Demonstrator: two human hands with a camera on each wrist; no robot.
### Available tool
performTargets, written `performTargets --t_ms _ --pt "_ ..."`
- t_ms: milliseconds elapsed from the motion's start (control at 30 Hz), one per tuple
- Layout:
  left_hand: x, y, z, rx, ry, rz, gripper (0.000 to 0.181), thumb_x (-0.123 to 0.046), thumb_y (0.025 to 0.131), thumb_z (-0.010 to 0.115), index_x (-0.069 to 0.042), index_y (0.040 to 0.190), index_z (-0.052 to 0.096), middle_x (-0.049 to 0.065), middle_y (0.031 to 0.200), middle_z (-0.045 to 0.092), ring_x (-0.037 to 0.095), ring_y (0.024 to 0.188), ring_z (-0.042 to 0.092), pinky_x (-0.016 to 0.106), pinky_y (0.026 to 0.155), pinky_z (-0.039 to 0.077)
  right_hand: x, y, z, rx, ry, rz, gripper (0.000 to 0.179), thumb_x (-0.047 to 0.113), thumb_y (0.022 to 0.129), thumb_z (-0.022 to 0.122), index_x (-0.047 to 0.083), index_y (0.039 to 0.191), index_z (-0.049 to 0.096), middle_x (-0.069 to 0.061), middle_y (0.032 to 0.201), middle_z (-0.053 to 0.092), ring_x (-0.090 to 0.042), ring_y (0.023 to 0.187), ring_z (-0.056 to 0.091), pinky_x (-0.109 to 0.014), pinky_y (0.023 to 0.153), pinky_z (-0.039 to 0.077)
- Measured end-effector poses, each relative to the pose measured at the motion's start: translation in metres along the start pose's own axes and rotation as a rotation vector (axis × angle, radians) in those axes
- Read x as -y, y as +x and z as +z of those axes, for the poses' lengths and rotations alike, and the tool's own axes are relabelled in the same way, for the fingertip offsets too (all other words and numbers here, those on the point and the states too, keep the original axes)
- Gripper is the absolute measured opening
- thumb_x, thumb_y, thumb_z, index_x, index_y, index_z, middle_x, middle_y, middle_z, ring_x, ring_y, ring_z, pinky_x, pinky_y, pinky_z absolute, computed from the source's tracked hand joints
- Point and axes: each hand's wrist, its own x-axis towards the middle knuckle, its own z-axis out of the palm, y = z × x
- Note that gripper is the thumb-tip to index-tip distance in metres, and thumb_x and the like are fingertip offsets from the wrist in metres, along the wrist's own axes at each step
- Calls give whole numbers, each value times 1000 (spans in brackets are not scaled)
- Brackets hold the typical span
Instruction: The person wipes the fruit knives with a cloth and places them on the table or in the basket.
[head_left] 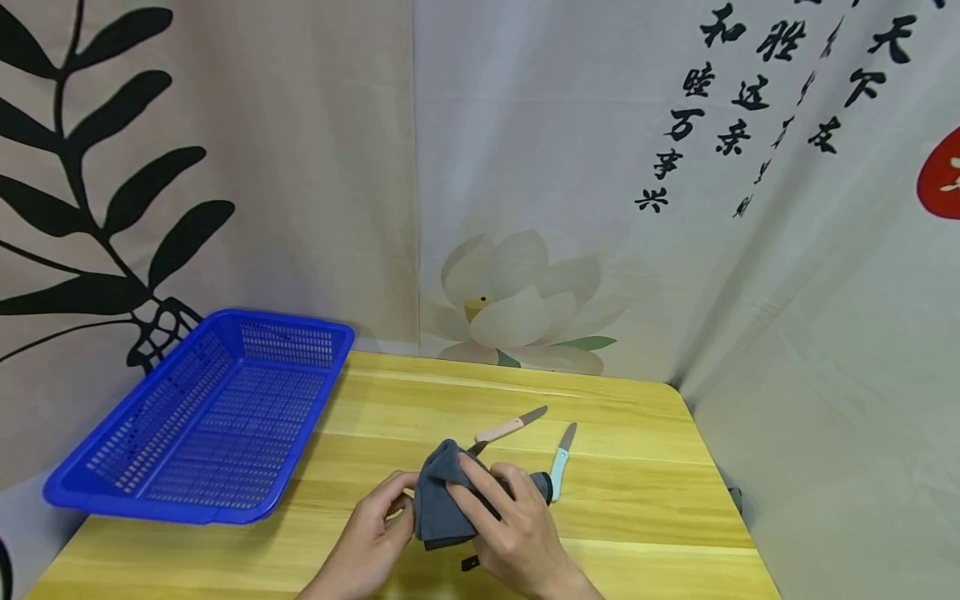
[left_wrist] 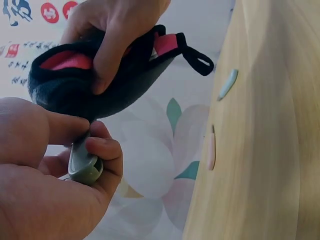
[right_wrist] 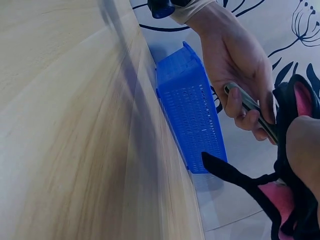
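Observation:
My left hand (head_left: 375, 525) grips a knife by its grey-green handle (left_wrist: 84, 162), fingers curled round it. Over the blade lies a dark grey cloth (head_left: 441, 500) with black edging, a pink inner side and a hanging loop (left_wrist: 202, 62). A dark blade tip (head_left: 477, 448) pokes out past the cloth's far side in the head view; the rest of the blade is hidden. My right hand (head_left: 517, 521) holds the bunched cloth, thumb and fingers pressing it about the blade. Both hands are above the table's front part.
Beyond the hands, a knife with a pink handle (head_left: 501, 430) and one with a light blue handle (head_left: 558, 471) lie on the wooden table (head_left: 637, 517). A blue plastic basket (head_left: 341, 350) stands at the left. Printed curtains hang behind the table.

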Motion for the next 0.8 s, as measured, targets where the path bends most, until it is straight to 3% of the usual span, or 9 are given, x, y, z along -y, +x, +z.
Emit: performTargets --t_ms 200,333,500,800 --pt "0 0 1 -18 75 96 30 -15 119 59 -13 146 69 11 137 71 5 97 63 30 77 55 2 2 0 46 -36 47 46 6 108 42 20 131 80 -10 155 71 -25 103 60 -36 80 54" --pt "1 -2 1 -34 105 117 27 -17 117 62 -16 143 71 7 131 73 5 96 65 27 79 57 1 5 -1 55 -61 68 43 7 109 43 18 126 81 -10 155 72 -26 102 63 -37 81 56" --pt "0 -2 0 -29 92 115 28 -19 117 63 -13 143 71 9 130 72 8 100 69 26 83 61 -4 7 -3 79 -95 107 44 8 110 41 16 125 81 -11 154 72 -27 103 65 -39 83 59" --pt "-3 -2 -1 -21 94 76 27 -21 116 64 -14 141 71 10 128 71 10 97 69 25 78 58 -14 6 -7 68 -112 148 47 6 110 39 14 129 81 -12 152 72 -29 103 64 -42 80 58"
